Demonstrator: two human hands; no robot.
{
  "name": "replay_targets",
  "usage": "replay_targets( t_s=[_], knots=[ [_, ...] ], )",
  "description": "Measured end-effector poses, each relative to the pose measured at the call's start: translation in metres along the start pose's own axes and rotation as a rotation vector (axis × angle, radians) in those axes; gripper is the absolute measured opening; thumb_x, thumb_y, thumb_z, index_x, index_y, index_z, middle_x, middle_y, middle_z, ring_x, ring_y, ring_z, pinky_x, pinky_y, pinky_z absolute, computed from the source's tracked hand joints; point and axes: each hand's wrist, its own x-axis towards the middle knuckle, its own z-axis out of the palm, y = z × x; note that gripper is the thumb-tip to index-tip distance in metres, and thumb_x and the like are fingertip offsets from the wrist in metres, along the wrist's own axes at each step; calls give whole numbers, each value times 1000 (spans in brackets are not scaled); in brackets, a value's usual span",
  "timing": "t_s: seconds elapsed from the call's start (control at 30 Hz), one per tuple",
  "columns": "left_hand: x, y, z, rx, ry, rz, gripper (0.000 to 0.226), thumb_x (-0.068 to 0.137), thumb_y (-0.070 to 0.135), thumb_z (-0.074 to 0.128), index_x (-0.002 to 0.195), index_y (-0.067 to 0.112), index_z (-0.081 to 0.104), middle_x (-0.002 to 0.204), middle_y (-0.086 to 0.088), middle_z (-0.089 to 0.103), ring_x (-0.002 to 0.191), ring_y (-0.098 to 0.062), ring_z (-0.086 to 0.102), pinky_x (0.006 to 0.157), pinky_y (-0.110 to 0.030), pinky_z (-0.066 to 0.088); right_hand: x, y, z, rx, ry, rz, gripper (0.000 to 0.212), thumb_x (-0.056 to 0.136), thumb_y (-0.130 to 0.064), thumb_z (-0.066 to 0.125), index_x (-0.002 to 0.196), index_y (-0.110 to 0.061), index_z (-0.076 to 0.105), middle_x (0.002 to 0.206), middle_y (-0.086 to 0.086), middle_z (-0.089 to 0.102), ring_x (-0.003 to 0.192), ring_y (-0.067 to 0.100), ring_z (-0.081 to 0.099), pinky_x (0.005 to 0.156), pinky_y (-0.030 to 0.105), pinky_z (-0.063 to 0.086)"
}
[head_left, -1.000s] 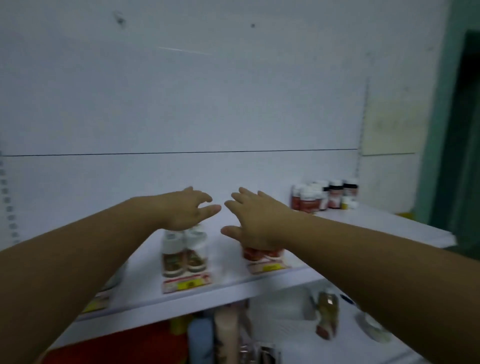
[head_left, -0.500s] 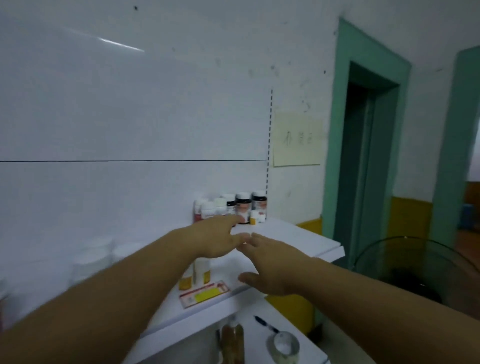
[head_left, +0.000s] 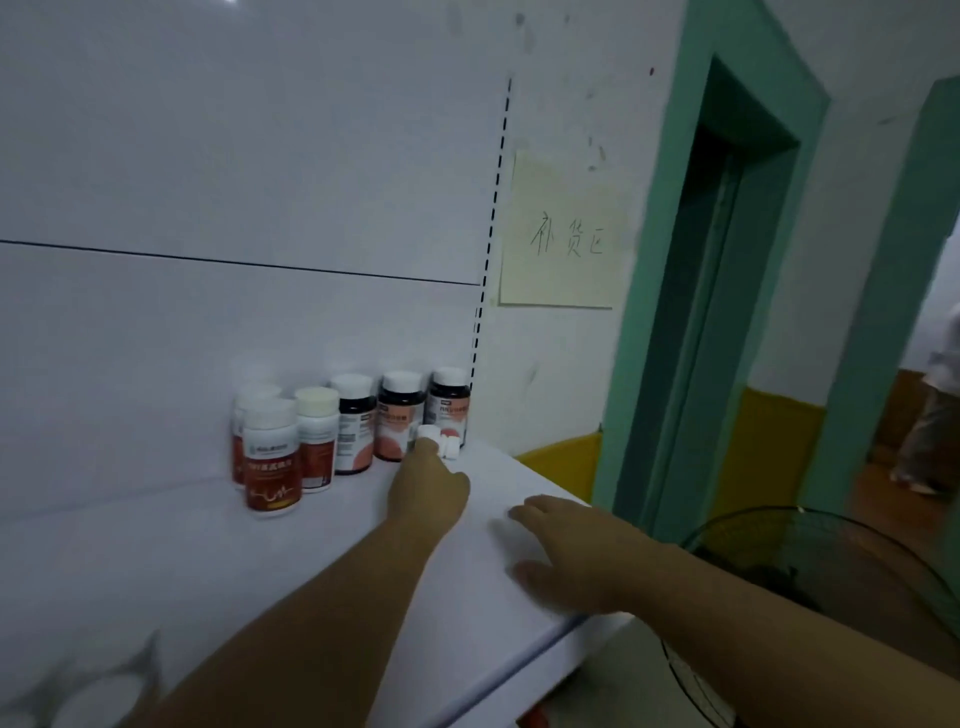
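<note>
Both hands reach along the white shelf (head_left: 208, 561): the left hand (head_left: 428, 488), fingers straight and gripping nothing, touches the small white bottles (head_left: 451, 448) directly ahead at the far end. The right hand (head_left: 566, 556) lies flat and empty, farther back.

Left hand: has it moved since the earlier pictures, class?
Yes. The left hand moved right along the shelf, reaching the small white bottles before the dark bottles.
</note>
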Motion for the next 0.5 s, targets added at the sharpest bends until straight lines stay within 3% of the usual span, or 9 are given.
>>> replay_targets(
  t_s=[0.2,0.33,0.5],
  knots=[
    [46,-9,3,262,307,99,50,83,15,59,131,23,45,128,-10,51,111,-31,56,92,-43,48,84,35,5,18,108,-140,65,92,-46,45,147,-24,20,152,4,32,129,28,43,102,38,39],
    [52,-22,15,373,282,117,53,91,24,51,141,28,38,134,-8,50,120,-27,51,97,-40,44,147,40,11,67,264,-212,61,91,-46,47,144,-26,25,136,9,48,114,30,54,91,37,44],
    [57,-25,18,436,293,171,38,91,30,54,128,25,55,122,-2,54,107,-18,55,91,-29,45,195,36,36,232,452,-229,43,90,-42,49,128,-22,48,121,5,61,106,24,60,87,33,46]
  ],
)
